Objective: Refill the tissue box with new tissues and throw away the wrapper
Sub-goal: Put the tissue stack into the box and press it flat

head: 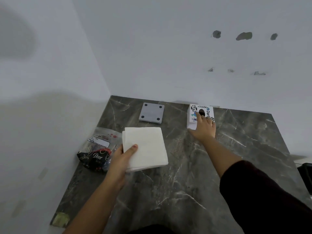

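A white stack of tissues (146, 146) lies on the dark marble counter, and my left hand (121, 159) grips its near left corner with the thumb on top. The white tissue box (196, 112), covered in stickers and with a dark oval hole on top, stands at the back right near the wall. My right hand (203, 128) rests on the box's top and front, fingers spread over it. The crumpled black and clear wrapper (98, 149) lies at the counter's left edge, just left of the tissues.
A grey square plate (152, 113) with a dark foot at each corner lies flat at the back, between the tissues and the wall. White walls close the left and back sides of the marble counter (185, 183). A dark object (306, 176) sits at the right edge.
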